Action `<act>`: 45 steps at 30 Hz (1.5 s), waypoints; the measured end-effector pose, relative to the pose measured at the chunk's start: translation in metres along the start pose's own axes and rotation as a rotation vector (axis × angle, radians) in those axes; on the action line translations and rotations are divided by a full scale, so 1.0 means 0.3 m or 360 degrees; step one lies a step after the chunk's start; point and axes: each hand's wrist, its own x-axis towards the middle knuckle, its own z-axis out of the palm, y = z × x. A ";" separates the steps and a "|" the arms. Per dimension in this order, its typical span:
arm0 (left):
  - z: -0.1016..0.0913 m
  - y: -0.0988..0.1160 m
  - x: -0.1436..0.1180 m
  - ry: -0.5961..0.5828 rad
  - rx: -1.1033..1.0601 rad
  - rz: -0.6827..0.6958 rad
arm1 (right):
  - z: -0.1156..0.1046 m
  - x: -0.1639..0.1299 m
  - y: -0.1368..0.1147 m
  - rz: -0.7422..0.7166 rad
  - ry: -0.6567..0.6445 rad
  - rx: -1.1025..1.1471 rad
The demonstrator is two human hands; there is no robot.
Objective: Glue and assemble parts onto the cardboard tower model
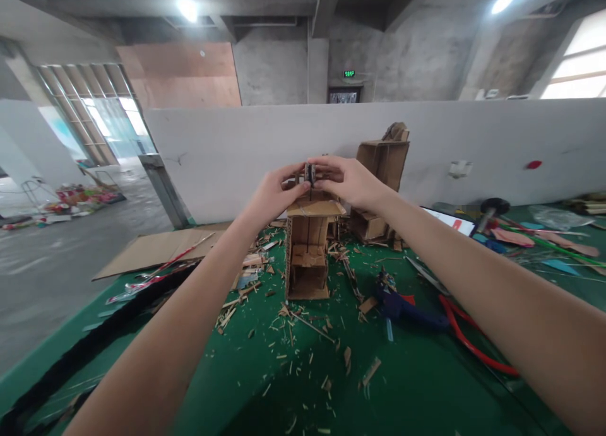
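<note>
A tall open-fronted cardboard model (307,253) stands upright on the green table (416,385). Both my hands meet above its flat top. My left hand (274,193) and my right hand (348,180) pinch a small dark piece (310,172) between their fingertips, right over the model's roof. The piece is mostly hidden by my fingers. Both forearms reach forward across the table.
A second cardboard structure (382,171) stands behind against the white partition. A blue glue gun (402,305) and red-handled pliers (466,338) lie right of the model. Wood and cardboard scraps (293,325) litter the surface. Flat cardboard sheets (161,247) lie at left.
</note>
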 end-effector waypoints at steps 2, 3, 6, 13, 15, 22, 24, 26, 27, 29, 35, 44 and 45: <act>0.000 0.001 -0.001 0.0003 0.0012 0.0001 | 0.004 -0.004 -0.002 0.0004 0.0018 -0.0045; 0.000 0.000 -0.001 0.0006 0.0015 0.0001 | 0.005 -0.007 -0.001 -0.0005 0.0026 -0.0067; -0.001 -0.001 -0.002 0.0011 0.0016 0.0009 | 0.004 -0.014 0.006 -0.0056 0.0043 -0.0131; 0.000 -0.008 0.005 0.0018 0.0035 -0.0011 | 0.009 -0.020 0.024 -0.0151 0.0073 -0.0216; -0.003 -0.013 0.009 0.0014 0.0025 -0.0048 | 0.013 -0.018 0.025 -0.0157 0.0065 -0.0248; -0.030 -0.013 -0.043 0.0235 0.0047 -0.0254 | 0.006 -0.007 0.046 -0.0137 0.0114 -0.0448; -0.032 -0.006 -0.090 0.0188 0.0116 -0.0249 | 0.003 -0.009 0.050 -0.0117 0.0136 -0.0502; -0.032 0.000 -0.144 0.0104 0.0170 -0.0197 | 0.004 -0.013 0.045 -0.0075 0.0147 -0.0547; -0.031 0.001 -0.171 0.0094 0.0204 -0.0160 | 0.005 -0.014 0.039 -0.0056 0.0146 -0.0562; -0.031 0.000 -0.223 0.0071 0.0317 -0.0094 | 0.009 -0.016 0.027 -0.0031 0.0121 -0.0573; -0.030 -0.044 -0.367 0.0141 0.0577 -0.0343 | 0.015 -0.013 -0.007 0.0031 0.0123 -0.0697; -0.044 -0.038 -0.445 0.0408 -0.0444 -0.0918 | 0.262 -0.241 -0.271 -0.0020 0.0199 -0.0220; -0.046 -0.017 -0.436 0.0450 -0.0543 -0.0902 | 0.316 -0.271 -0.281 0.0103 0.0181 -0.0026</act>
